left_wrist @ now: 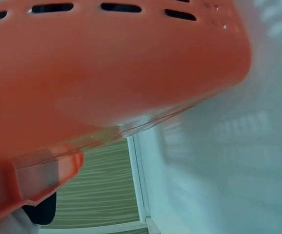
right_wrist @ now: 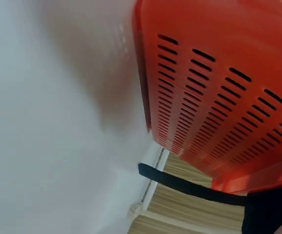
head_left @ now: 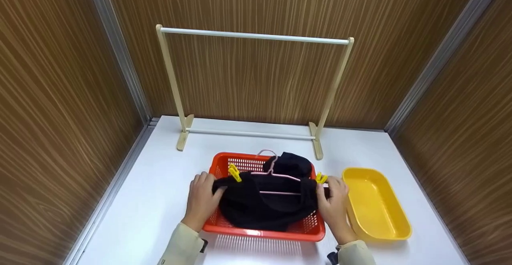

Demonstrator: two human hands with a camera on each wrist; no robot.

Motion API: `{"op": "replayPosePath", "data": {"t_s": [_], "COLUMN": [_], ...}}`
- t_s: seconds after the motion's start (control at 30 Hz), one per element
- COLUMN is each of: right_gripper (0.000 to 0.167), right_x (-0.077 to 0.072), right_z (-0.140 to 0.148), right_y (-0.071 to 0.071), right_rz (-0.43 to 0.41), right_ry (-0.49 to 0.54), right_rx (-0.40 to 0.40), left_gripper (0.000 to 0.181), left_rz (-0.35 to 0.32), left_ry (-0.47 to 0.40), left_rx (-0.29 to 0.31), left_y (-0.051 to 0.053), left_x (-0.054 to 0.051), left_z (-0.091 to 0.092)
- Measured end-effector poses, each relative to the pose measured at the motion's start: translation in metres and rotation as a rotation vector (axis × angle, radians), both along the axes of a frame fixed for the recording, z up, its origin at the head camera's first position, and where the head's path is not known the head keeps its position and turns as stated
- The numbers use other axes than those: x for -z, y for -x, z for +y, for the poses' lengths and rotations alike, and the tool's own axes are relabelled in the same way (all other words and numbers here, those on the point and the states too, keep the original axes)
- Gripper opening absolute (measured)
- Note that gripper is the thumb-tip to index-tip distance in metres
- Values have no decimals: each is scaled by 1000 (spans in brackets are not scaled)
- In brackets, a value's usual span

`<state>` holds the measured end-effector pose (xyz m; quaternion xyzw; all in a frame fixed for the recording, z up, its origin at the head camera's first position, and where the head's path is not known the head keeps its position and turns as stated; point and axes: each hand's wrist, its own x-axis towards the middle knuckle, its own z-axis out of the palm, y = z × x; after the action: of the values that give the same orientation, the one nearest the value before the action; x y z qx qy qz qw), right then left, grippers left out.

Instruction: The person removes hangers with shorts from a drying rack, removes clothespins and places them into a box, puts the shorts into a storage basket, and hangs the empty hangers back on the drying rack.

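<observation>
A black garment (head_left: 268, 207) lies over the red basket (head_left: 262, 234), with a pink hanger (head_left: 280, 193) at its upper edge. Two yellow clothespins sit on it, a left clothespin (head_left: 235, 172) and a right clothespin (head_left: 321, 178). My left hand (head_left: 203, 199) pinches the garment's left end between thumb and fingers. At the opposite end my right hand (head_left: 334, 203) grips the cloth, just below the right clothespin. In the right wrist view a black strap (right_wrist: 192, 187) hangs beside the basket. Another dark bundle of cloth (head_left: 289, 165) rests at the basket's back right.
Behind the basket stands a wooden rack with a white top bar (head_left: 256, 36) and a lower bar (head_left: 252, 133). A yellow tray (head_left: 374, 201) is on the white table (head_left: 132, 201), right of my right hand. Wood-grain panels (head_left: 256, 77) enclose the table at the back and sides.
</observation>
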<state>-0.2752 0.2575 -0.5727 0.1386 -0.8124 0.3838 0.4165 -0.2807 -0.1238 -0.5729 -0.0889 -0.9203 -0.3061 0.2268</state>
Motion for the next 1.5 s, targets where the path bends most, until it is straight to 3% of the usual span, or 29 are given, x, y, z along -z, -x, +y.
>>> {"op": "replayPosePath", "data": {"t_s": [0.17,0.33,0.53,0.73,0.8,0.9,1.03,1.2,1.5], "right_gripper": [33,30,23,23,22,21,21,19,17], "right_x": [-9,-13,0,0,1,2,3,4,5], "right_z": [-13,-27,-29,-26,-26,-27,-28,-28,-27], "right_y": [-2,4,6,7,8,9,9,8,8], "right_rz": [-50,-92,15,151,114,-14,-138,-158,-151], "right_ry": [119,174,155,1,-54,-109,-94,-13,0], "right_rx": [-58,-42,-42,1,23,39,39,24,14], "left_gripper": [27,31,37,34,34,34,36,37,37], "left_rz": [-56,-53,-45,-14,-27,-54,-62,-42,-64], "left_ry": [-12,-17,10,15,18,21,31,37,24], "left_rx": [5,-5,-13,-18,-21,-36,-56,-56,-85], "left_y": [3,7,8,12,12,10,9,9,6], "left_x": [-4,-4,-1,3,4,4,4,4,5], "left_z": [-1,-2,0,0,0,0,0,-1,0]}}
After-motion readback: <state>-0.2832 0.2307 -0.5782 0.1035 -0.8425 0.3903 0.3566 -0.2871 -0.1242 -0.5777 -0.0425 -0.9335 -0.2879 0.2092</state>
